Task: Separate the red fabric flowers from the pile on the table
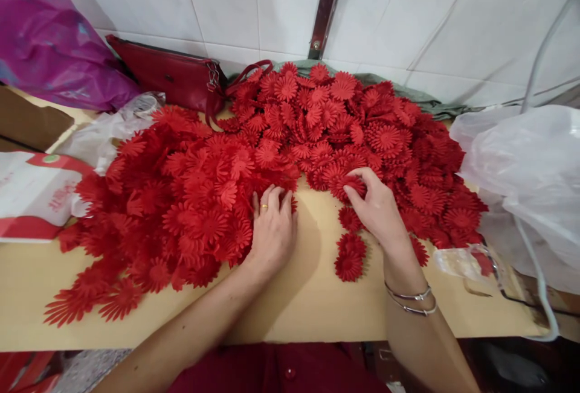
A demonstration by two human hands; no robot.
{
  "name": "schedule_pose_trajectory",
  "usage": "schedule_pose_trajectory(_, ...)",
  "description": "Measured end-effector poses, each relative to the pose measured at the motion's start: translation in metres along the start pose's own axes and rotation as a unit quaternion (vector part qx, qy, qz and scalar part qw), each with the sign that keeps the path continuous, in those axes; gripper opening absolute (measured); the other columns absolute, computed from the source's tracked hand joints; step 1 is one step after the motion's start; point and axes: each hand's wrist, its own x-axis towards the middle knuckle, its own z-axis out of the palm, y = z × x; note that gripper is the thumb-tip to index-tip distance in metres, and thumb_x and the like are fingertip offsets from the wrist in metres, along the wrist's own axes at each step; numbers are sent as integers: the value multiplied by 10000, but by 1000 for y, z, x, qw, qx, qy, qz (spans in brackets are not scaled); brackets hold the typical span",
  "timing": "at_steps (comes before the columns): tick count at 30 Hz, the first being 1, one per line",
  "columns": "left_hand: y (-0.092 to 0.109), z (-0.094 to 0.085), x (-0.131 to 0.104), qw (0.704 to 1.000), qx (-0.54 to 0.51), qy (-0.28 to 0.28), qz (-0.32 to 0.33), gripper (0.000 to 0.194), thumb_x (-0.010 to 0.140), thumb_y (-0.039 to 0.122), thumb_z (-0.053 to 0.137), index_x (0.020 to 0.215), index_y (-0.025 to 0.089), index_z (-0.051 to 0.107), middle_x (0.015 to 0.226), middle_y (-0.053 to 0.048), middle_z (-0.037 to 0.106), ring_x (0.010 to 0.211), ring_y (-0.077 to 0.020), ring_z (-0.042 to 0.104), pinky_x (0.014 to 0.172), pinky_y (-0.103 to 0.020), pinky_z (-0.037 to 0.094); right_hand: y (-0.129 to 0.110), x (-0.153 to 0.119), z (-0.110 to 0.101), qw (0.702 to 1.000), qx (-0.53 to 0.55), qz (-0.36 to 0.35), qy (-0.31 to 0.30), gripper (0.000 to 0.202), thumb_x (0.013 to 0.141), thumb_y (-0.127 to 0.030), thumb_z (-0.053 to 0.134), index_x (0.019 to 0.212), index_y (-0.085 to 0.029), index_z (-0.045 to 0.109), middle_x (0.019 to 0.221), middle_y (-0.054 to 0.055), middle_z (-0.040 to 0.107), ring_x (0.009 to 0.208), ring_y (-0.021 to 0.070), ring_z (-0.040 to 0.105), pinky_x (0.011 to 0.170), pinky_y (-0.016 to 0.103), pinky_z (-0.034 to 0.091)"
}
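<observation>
My left hand (274, 227), with a gold ring, reaches into the right edge of a loose heap of red artificial flower petals (181, 200); its fingertips are partly hidden among them, so I cannot make out what they grip. My right hand (374, 203), two bangles on its wrist, pinches a red artificial flower (354, 186) between thumb and fingers at the front of a second heap of smaller, denser red flowers (317, 121). Below that hand, a few loose red flowers (350, 254) lie in a short row on the yellowish table (312, 296).
A dark red purse (172, 76) leans against the white tiled wall (290, 6) behind the heaps. On the left are a purple bag (54, 37) and a white-and-red package (36, 197). White plastic bags (525, 163) and a pale cable (539, 272) stand at the right.
</observation>
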Motion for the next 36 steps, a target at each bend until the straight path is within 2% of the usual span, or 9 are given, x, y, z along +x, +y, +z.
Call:
schedule_pose_trajectory(5, 3, -5, -3, 998, -40, 31, 27, 459, 929, 180, 599, 1378, 97, 555, 1421, -245, 510, 1437, -409, 430, 1218, -716, 277, -2, 1, -2, 998, 55, -26, 26, 203, 944, -281, 575, 1125, -230, 652, 1081, 61, 735, 974, 238, 672, 907, 384, 515)
schedule_pose_trajectory(8, 16, -13, -12, 992, -76, 31, 95, 474, 944, 168, 581, 1412, 141, 508, 1435, -226, 520, 1453, -398, 430, 1219, -727, 275, -3, -1, -6, 998, 52, -34, -14, 225, 957, -273, 557, 1158, -232, 651, 1115, 64, 744, 1015, 240, 684, 934, 392, 515)
schedule_pose_trajectory(13, 40, -23, -28, 936, -266, -121, 194, 497, 954, 137, 560, 1441, 166, 461, 1438, -204, 546, 1364, -300, 554, 1114, -484, 530, -9, -10, -29, 989, -74, -33, -122, 181, 952, -240, 559, 1072, -257, 693, 890, 42, 753, 815, 243, 696, 828, 382, 521)
schedule_pose_trajectory(18, 41, -7, -21, 877, -453, -155, 48, 422, 994, 363, 593, 1374, 194, 527, 1383, -179, 601, 1313, -277, 597, 1156, -501, 482, -21, -28, -40, 995, -73, -45, -43, 189, 971, -275, 547, 1008, -227, 726, 1097, 107, 716, 1005, 270, 685, 933, 434, 514)
schedule_pose_trajectory(22, 26, 3, -5, 782, -601, -160, -45, 411, 988, 402, 600, 1344, 198, 572, 1322, -147, 669, 1214, -237, 666, 1094, -435, 515, -36, -61, -8, 991, 124, 56, -2, 174, 953, -311, 625, 1101, -238, 678, 1058, 62, 745, 957, 218, 714, 891, 383, 559)
schedule_pose_trajectory(26, 18, 5, 5, 765, -616, -180, -58, 306, 950, 448, 652, 1075, 177, 720, 1153, -99, 757, 1142, -229, 687, 1108, -394, 480, -48, -84, 26, 974, 203, 90, 52, 141, 927, -299, 671, 1047, -232, 643, 1006, 44, 729, 894, 183, 701, 843, 338, 573)
schedule_pose_trajectory(29, 17, 9, 6, 743, -638, -165, -115, 314, 923, 466, 688, 1028, 170, 694, 1082, -78, 762, 1039, -209, 708, 1015, -374, 546, -44, -94, 20, 978, 154, 87, 112, 158, 972, -301, 615, 1107, -235, 660, 1102, 70, 692, 905, 174, 682, 861, 347, 566)
schedule_pose_trajectory(33, 18, 10, 2, 634, -728, -142, -221, 376, 905, 445, 717, 1185, 211, 626, 1135, -72, 756, 991, -209, 751, 928, -399, 607, -20, -118, -15, 978, -2, 118, 171, 148, 965, -353, 625, 1006, -225, 687, 1010, 74, 663, 882, 212, 650, 831, 385, 547)
schedule_pose_trajectory(36, 18, 7, 3, 574, -767, -144, -248, 403, 926, 407, 680, 1276, 218, 618, 1187, -104, 763, 1040, -235, 764, 972, -438, 593, 5, -138, -30, 969, -119, 168, 135, 243, 908, -424, 676, 1052, -229, 690, 1020, 83, 655, 821, 238, 630, 779, 418, 531)
